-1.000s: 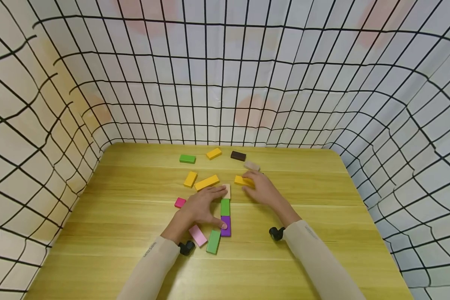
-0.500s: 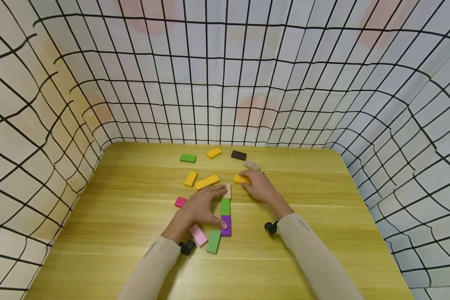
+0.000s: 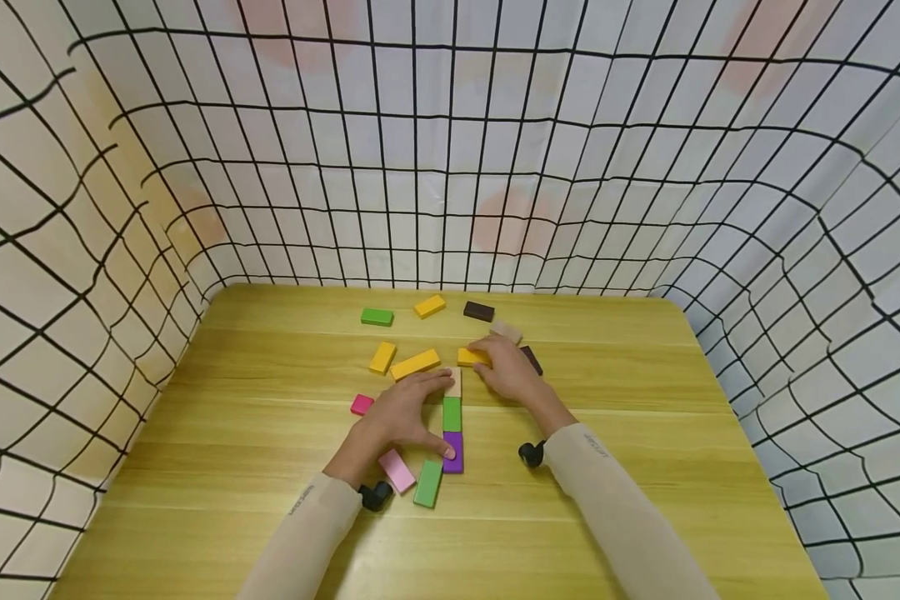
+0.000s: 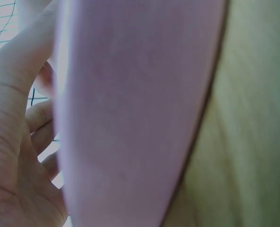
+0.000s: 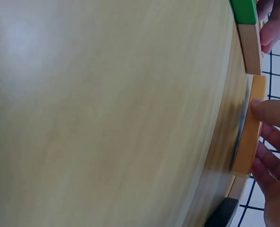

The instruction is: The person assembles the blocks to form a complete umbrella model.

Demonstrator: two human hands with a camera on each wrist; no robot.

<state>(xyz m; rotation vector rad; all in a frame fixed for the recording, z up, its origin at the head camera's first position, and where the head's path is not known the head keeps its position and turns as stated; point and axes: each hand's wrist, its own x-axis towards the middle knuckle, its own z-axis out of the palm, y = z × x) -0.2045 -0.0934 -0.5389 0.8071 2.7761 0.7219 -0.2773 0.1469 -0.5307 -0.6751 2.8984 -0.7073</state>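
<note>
My left hand [image 3: 401, 415] lies over a column of flat wooden blocks, its thumb on the purple block [image 3: 457, 462] and its fingertips on the natural wood block [image 3: 456, 382]. Between those two sits a green block [image 3: 452, 414]. With thumb and fingers my right hand [image 3: 512, 372] pinches a yellow block [image 3: 471, 357] just beyond the column's far end. The right wrist view shows the thumb on one long side of this yellow block [image 5: 249, 135], close to the natural wood block [image 5: 251, 49]. A pink block [image 4: 140, 113] fills much of the left wrist view.
Beside the left wrist lie the pink block [image 3: 397, 472] and another green block [image 3: 428, 483]. Farther back are more yellow blocks [image 3: 416, 365], a green one [image 3: 377, 317], dark ones [image 3: 479, 311] and a pale one [image 3: 506, 331]. Black wire mesh [image 3: 450, 208] surrounds the table.
My right hand has moved left with the yellow block, bringing it nearer the column's far end. A dark block behind that hand has come into view. The left hand has stayed put.
</note>
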